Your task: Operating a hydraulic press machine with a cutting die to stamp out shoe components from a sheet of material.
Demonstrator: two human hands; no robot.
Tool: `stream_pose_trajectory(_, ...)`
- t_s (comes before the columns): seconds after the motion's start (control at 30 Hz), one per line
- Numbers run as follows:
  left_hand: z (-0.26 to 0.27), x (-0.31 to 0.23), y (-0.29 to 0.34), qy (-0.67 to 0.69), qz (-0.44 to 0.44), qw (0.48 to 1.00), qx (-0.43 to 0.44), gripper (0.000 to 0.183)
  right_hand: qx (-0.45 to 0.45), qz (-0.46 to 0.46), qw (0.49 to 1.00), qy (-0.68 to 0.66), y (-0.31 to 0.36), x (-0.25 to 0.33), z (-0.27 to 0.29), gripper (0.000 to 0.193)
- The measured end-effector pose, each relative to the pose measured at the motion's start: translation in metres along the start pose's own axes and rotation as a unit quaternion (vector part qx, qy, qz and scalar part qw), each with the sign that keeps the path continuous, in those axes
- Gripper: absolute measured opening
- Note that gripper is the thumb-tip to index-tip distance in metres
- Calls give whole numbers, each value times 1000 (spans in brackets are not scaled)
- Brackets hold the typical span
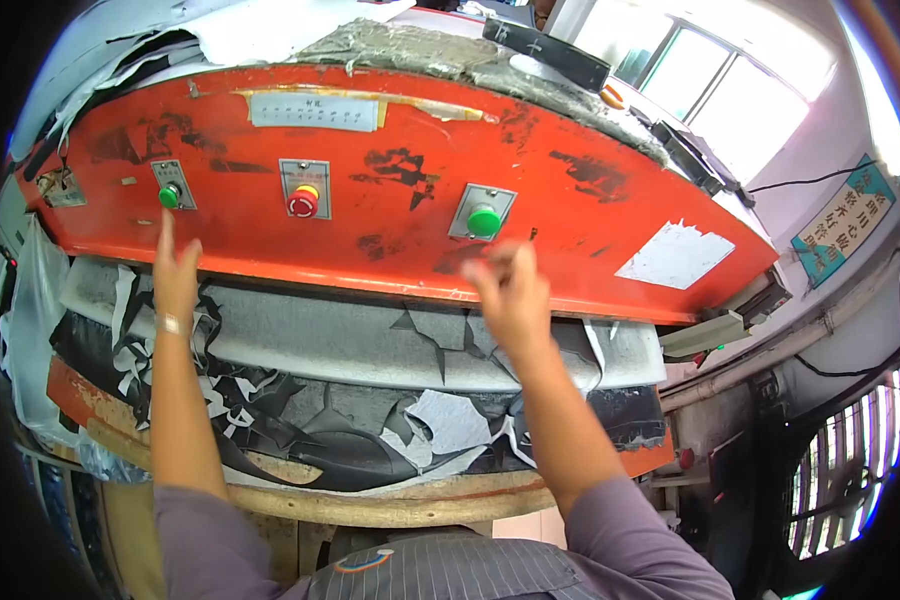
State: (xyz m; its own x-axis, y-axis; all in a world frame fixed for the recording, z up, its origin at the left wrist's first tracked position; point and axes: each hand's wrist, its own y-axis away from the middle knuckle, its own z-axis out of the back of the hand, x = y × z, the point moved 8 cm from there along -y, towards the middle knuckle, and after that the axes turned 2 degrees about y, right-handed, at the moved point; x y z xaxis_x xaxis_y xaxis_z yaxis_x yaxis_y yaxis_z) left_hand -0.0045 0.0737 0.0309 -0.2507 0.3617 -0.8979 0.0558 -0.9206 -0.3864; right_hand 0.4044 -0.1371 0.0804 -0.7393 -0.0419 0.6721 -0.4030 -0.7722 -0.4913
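My left hand [177,272] is raised with its index finger stretched up and the thumb apart. Its fingertip lies just below a green push button [169,196] on a red machine panel [410,250]; whether they touch I cannot tell. Lower right of a second green push button [484,222], my right hand [515,298] hovers empty, its fingers loosely bent, apart and slightly blurred. Between the two hands sits a red emergency stop button [302,203] with a yellow collar. Below the panel, dark and grey sheet offcuts [448,420] lie in a heap on the work surface.
A long pale grey padded strip [350,345] runs under the panel's lower edge. In front is a worn wooden edge [390,508]. Clear plastic sheeting [35,320] hangs at the left. A black box-shaped object [547,52] rests on the machine's top.
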Motion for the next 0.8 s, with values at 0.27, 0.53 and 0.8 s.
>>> stream_pose_trajectory(0.27, -121, -79, 355, -63, -37, 901, 427, 20, 431, 86, 881, 174, 266, -16, 16, 48)
stream_pose_trajectory(0.53, -160, -123, 402, -140, -122, 921, 343, 19, 348, 80, 922, 150, 283, -33, 38, 40)
stream_pose_trajectory(0.8, -167, -118, 397, -133, -104, 912, 373, 17, 556, -85, 827, -5, 208, -78, 42, 45)
